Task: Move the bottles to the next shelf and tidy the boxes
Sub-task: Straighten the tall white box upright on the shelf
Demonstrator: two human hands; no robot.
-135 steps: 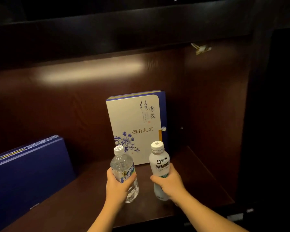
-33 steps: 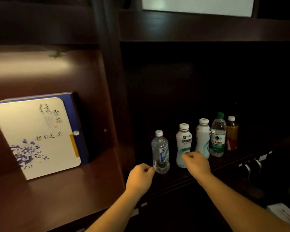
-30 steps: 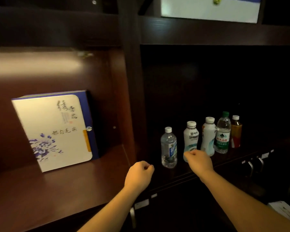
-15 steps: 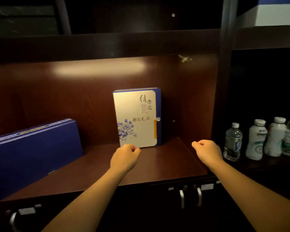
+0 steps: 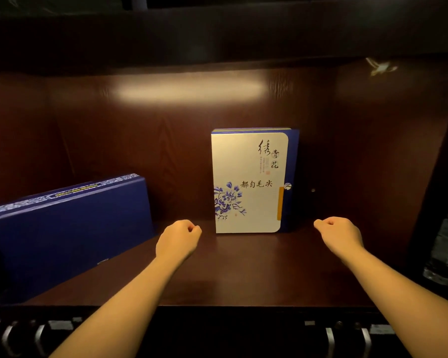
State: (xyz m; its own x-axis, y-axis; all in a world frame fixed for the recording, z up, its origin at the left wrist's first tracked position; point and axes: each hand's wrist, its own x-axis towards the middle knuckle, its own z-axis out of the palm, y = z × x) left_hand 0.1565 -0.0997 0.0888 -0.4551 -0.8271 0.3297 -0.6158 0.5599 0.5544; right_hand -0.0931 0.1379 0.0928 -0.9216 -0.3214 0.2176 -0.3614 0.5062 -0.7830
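A white box with blue flowers and a blue spine (image 5: 248, 182) stands upright against the back of the dark wooden shelf (image 5: 243, 277). A long dark blue box (image 5: 65, 228) leans at the left. My left hand (image 5: 177, 241) hovers with curled fingers just left of the white box's lower corner, holding nothing. My right hand (image 5: 340, 235) is curled the same way to the right of that box, also with nothing in it. One clear water bottle (image 5: 446, 249) shows at the right edge, in the neighbouring compartment.
A dark upright divider (image 5: 435, 161) separates this compartment from the one with the bottle. Metal cabinet handles (image 5: 345, 339) sit below the shelf's front edge, with more handles (image 5: 23, 337) at the lower left. A shelf board overhead closes the compartment's top.
Both hands let go of the bottles in the right compartment and swung left. The view followed, now centred on the boxes, and both fists have moved closer to the white box.
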